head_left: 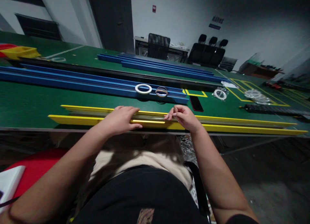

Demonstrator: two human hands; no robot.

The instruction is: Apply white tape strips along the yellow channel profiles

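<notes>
Count, green table (36, 104): yellow channel (155, 125), appears 1 pc w/ 2 long edges; phone (196, 103), 1; black bar (116, 73), 1; black strip (273, 109), 1, R side. Near blue channel (92, 85), appears 1; far blue channels (164, 66), at least 2, exact no. unclear. Loose rings, 2: white ring (143, 92) & brown ring (161, 95), side by side on near blue channel.

Containers: clear bag (220, 94) past phone, 1 white roll (215, 95) inside. Second clear bag (257, 96) farther R; ring-shaped contents, qty can't tell. Yellow bin (26, 52) at far L, just beside red bin (9, 47); contents of both unclear at this angle.

Position: yellow channel lies lengthwise along near table edge, under both hands. L hand (124, 119) over L-of-mid section; fingers reach twd far edge, thumb spread apart from them along near edge. Grip pressure: can't tell. R hand (184, 117) above channel, a bit R of L hand; thumb & index drawn tog. in a pinch, tips over the trough betw. the 2 edges. Item betw. tips, if any: too small to ID.
</notes>
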